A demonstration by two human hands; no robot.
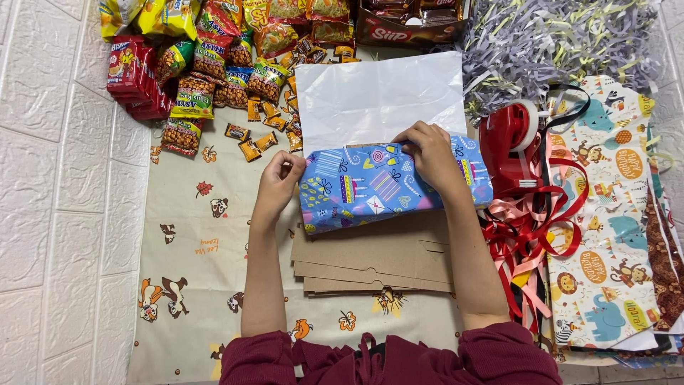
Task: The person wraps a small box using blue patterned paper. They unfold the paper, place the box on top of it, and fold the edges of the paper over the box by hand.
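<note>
A box half wrapped in blue patterned gift paper (370, 187) lies in the middle of the cloth, with the paper's white underside (377, 96) spread out beyond it. My right hand (427, 153) presses down on the folded edge along the top of the box. My left hand (279, 175) sits at the box's left end, fingers curled shut by the paper's corner; whether it pinches anything I cannot tell. Flat brown cardboard pieces (370, 260) lie stacked just in front of the box.
A red tape dispenser (509, 146) stands right of the box, with red and pink ribbons (531, 232) below it. Animal-print wrapping sheets (605, 235) lie at the right. Snack packets (206, 64) fill the back left, shredded paper (548, 43) the back right.
</note>
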